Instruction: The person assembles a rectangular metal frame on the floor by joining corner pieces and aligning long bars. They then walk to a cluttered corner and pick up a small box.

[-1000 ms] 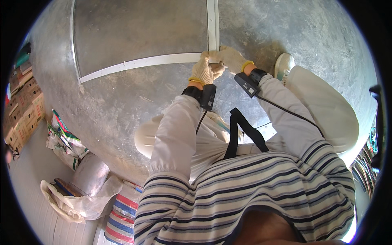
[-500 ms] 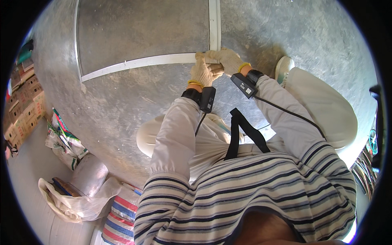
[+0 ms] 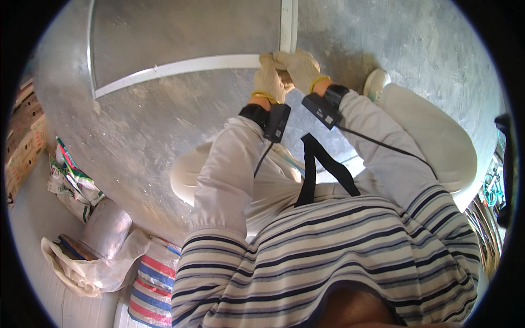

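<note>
A white metal frame [image 3: 186, 66], made of slim straight bars, lies at the far side around a grey-brown panel area. Both my hands wear cream knitted gloves with yellow cuffs and meet at the frame's near right corner. My left hand [image 3: 268, 79] is closed at the end of the near bar, its fingers curled and partly hidden. Right beside it, my right hand [image 3: 302, 70] is closed over the corner, where the upright bar [image 3: 288, 27] comes down. The gloves cover the corner itself.
Grey concrete floor [image 3: 147, 136] surrounds the frame. At the left are cardboard boxes [image 3: 24, 142], printed sacks [image 3: 71, 186], a metal cylinder [image 3: 108, 227] in a pale bag and a striped woven bag [image 3: 150, 292]. Thin rods and cables [image 3: 484, 229] lie at the far right.
The view has shifted slightly, so the frame sits higher and farther left. My left fingers, more stretched out before, are now curled in. Both hands stay at the corner.
</note>
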{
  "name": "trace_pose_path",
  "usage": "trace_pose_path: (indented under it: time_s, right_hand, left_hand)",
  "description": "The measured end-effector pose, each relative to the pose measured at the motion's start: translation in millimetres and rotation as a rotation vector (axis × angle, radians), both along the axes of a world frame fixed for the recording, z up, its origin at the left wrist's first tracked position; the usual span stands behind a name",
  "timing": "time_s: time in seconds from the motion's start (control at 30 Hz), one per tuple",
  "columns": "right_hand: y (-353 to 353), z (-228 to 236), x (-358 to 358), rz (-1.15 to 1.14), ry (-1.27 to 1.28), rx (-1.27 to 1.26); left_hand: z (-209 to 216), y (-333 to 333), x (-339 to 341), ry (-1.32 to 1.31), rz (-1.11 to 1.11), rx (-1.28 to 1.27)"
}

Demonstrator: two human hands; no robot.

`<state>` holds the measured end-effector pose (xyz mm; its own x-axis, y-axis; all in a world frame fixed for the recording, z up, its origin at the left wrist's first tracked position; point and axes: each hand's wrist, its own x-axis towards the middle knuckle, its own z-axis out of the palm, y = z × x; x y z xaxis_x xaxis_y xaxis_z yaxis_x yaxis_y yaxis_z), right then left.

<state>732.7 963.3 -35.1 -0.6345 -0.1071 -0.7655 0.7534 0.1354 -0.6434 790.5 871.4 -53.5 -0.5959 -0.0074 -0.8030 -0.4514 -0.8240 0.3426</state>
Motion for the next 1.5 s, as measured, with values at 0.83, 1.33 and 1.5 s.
trace_pose_path:
  time_s: [0.83,1.33,1.5]
  right_hand:
    - [27.6,-48.3,0.3,0.113,-0.162,-0.156]
    - [17.9,-31.4,-1.5,-0.104,-0.176,-0.384]
    - [14.2,-22.8,-4.4,-0.051,-0.158,-0.29]
  left_hand:
    - [-12.7,-28.2,-0.5,0.126,-0.383,-0.005]
    - [-32.8,-40.3,12.9,-0.076,-0.215,-0.341]
    - [-23.8,-39.8,11.6,-0.045,-0.186,-0.357]
